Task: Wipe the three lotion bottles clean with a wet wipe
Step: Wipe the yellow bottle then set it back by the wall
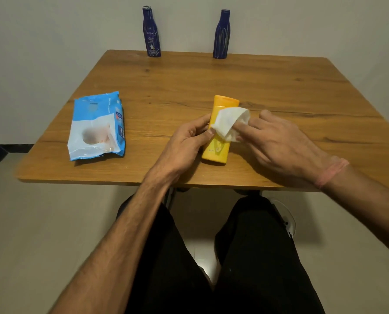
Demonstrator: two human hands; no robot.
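The left hand (pixel 190 137) grips the yellow lotion bottle (pixel 218 146) near the bench's (pixel 189 87) front edge, while the right hand (pixel 279 141) presses a white wet wipe (pixel 230 123) against it. Two blue bottles (pixel 151 32) (pixel 221 35) stand upright at the far edge.

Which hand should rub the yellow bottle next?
The right hand, probably: it already presses the wipe on the yellow bottle. The left hand is busy steadying the bottle.
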